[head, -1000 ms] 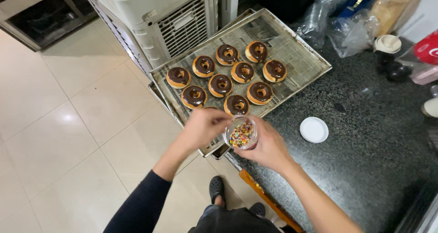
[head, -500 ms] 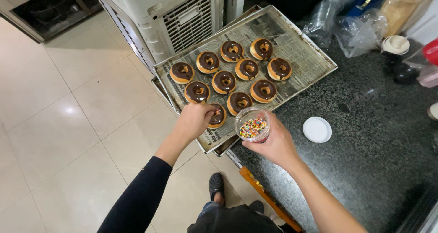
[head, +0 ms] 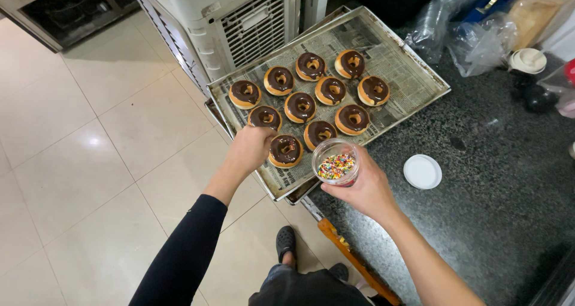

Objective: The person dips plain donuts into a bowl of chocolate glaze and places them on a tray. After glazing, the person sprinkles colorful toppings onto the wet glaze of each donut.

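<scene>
A metal tray [head: 419, 81] lined with newspaper holds several chocolate-glazed donuts. My left hand [head: 251, 147] hovers with fingers pinched together just left of the nearest donut [head: 285, 150], at the tray's front corner. Whether sprinkles are pinched in it is too small to tell. My right hand [head: 366, 189] holds a clear round jar of coloured sprinkles [head: 336, 163], open at the top, just right of that donut and over the tray's front edge.
A white jar lid [head: 422, 171] lies on the dark speckled counter [head: 497, 210]. Plastic bags [head: 473, 33] and containers crowd the counter's far right. A white vented appliance [head: 239, 12] stands behind the tray. Tiled floor [head: 90, 150] lies to the left.
My left hand moved from over the sprinkle jar to the nearest donut on the tray. The jar stayed in my right hand, shifting slightly toward the tray.
</scene>
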